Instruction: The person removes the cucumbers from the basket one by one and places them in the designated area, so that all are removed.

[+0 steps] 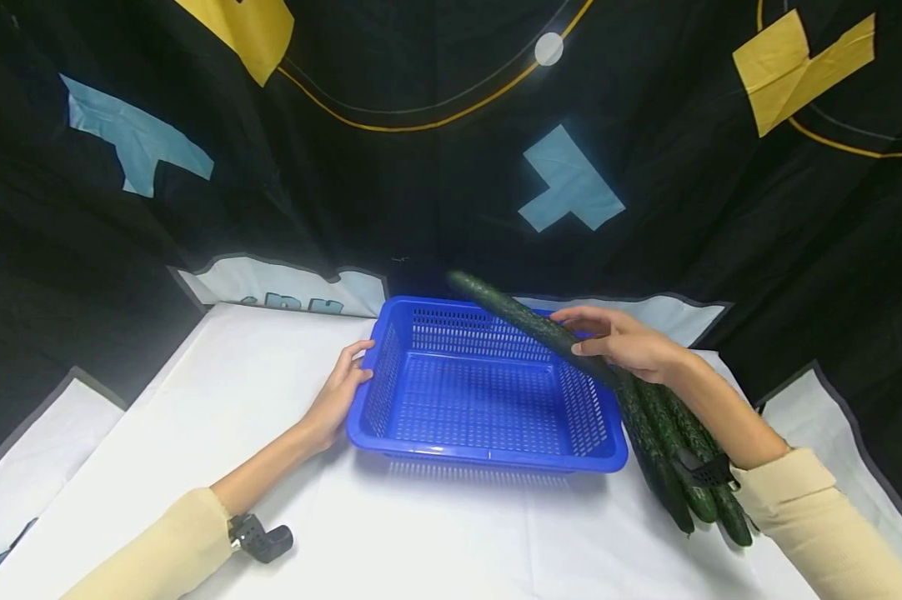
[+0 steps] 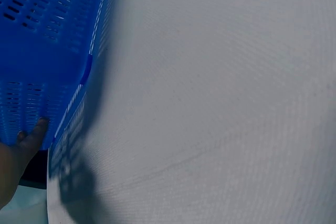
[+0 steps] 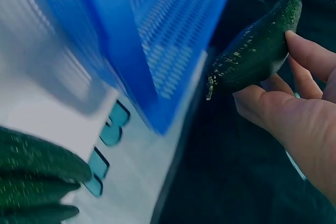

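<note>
A long dark green cucumber [image 1: 526, 318] is held slantwise above the right part of a blue plastic basket [image 1: 488, 457]. My right hand [image 1: 631, 343] pinches it near its lower right end, and in the right wrist view the thumb and fingers of that hand [image 3: 299, 106] are on either side of the cucumber [image 3: 257, 51]. My left hand [image 1: 340, 392] grips the left rim of the basket, which has nothing in it. In the left wrist view, fingertips of my left hand [image 2: 31, 140] lie on the slotted basket wall [image 2: 31, 98].
Several more cucumbers [image 1: 664, 442] lie side by side on the white tabletop [image 1: 436, 542], to the right of the basket and under my right forearm. A black curtain [image 1: 421, 200] with blue and yellow shapes hangs behind the table. Each wrist wears a small black camera [image 1: 263, 540].
</note>
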Motion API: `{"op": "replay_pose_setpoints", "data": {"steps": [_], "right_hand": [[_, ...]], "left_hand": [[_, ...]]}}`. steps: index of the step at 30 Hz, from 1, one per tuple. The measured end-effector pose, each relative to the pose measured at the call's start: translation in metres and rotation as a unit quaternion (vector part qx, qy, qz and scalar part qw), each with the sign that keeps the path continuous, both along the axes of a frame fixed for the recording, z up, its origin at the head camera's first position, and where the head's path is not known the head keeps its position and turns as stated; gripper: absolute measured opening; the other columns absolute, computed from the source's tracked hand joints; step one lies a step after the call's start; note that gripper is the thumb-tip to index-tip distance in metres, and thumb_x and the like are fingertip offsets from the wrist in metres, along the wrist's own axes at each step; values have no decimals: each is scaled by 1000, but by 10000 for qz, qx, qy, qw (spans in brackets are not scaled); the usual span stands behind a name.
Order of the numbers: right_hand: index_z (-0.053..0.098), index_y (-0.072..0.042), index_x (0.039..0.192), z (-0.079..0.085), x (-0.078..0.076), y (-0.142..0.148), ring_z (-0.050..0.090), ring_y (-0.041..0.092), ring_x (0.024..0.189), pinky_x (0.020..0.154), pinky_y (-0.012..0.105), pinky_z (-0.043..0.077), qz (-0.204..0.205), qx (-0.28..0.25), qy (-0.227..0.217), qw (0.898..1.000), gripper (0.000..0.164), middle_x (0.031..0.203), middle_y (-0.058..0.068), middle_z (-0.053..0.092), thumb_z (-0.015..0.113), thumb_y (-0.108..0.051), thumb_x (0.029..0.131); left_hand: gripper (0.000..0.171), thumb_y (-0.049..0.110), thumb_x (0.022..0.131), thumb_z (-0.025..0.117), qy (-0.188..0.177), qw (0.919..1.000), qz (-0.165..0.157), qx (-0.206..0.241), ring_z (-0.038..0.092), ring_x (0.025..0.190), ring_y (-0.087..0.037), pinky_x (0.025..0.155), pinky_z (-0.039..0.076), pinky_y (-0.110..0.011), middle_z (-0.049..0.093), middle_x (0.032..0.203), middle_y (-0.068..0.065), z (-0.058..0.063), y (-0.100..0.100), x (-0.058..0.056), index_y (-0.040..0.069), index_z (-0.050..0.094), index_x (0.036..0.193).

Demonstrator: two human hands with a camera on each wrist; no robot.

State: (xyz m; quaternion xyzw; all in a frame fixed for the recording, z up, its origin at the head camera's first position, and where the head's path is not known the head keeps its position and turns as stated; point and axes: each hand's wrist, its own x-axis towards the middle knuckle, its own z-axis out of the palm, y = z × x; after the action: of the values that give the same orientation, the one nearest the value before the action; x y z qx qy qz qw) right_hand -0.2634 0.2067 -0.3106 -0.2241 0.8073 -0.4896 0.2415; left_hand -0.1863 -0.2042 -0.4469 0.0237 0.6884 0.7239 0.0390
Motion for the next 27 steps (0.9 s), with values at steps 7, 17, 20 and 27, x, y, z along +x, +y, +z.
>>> {"op": "replay_pose_setpoints", "data": {"steps": [7,17,20,27], "right_hand": [[38,-4,150,20,6,39,18,44,146,104,81,10,-494,-77,177,9986,55,160,17,25,56,-4,99],[30,-2,153,2,22,104,53,28,126,103,51,41,-1149,310,234,9926,60,153,25,33,57,-14,101],[33,-4,152,-8,27,126,59,8,110,97,38,51,-1333,470,331,9894,59,144,10,47,59,-17,101],[49,-28,143,-28,37,176,52,1,102,80,28,45,-1579,365,-11,9868,44,119,-26,54,57,-14,102]], "left_hand": [[53,12,102,33,33,10000,28,-73,45,128,-41,97,49,-39,30,153,-21,0,0,-1,16,24,155],[53,11,103,32,-41,9999,47,-103,43,130,-42,101,47,-45,29,154,-21,0,-1,-1,16,24,155],[53,12,103,32,-75,9999,39,-80,43,131,-41,102,47,-44,29,154,-21,-1,0,-1,16,23,155],[53,12,103,33,-48,9999,44,-76,43,130,-41,99,48,-40,29,154,-21,0,-1,1,16,24,155]]}}
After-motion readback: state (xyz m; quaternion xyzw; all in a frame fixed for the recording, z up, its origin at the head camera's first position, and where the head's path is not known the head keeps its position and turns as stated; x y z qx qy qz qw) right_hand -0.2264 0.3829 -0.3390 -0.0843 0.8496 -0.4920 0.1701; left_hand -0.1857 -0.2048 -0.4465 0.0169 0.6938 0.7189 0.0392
